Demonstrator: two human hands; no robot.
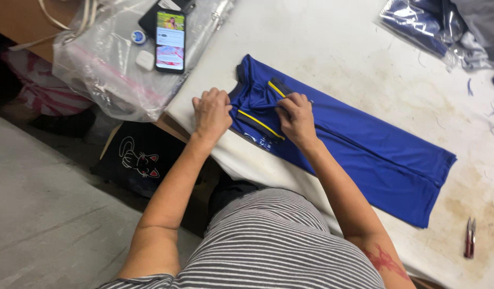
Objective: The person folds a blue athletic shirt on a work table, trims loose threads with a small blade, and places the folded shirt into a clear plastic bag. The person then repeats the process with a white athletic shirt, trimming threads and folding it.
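A blue sports shirt [364, 150] with yellow and dark trim lies folded lengthwise on a white padded table [338, 48]. My left hand [211, 111] rests with curled fingers at the table's edge, pressing the shirt's collar end. My right hand [296, 118] pinches the fabric near the dark, yellow-edged collar trim [276, 88]. Both hands sit close together at the shirt's left end.
A phone [170, 41] with a lit screen lies on clear plastic bags [107, 69] at the upper left. Bagged blue garments [418, 21] sit at the top right. Small red-handled snips [469, 238] lie at the lower right. A black bag [137, 158] stands on the floor.
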